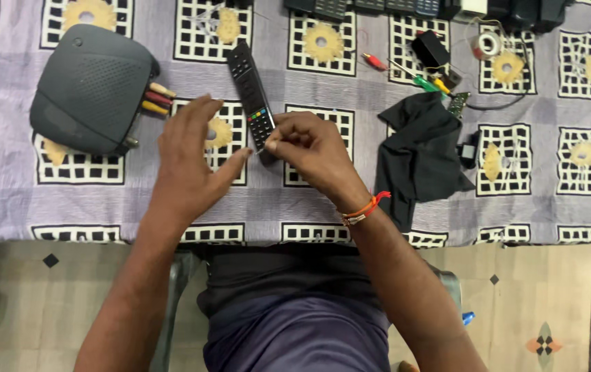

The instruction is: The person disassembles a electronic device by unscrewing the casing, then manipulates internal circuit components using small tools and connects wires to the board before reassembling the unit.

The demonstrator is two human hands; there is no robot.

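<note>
Right hand [312,148] fingers pinched shut on near end of long black plastic remote control [250,93], frame center-top. Left hand [188,162] open, fingers spread, just beside it, not touching. Dark grey router box [89,86] upper left.

No packages, labels, signs or screens in view (only bare devices), patterned cloth throughout
</note>
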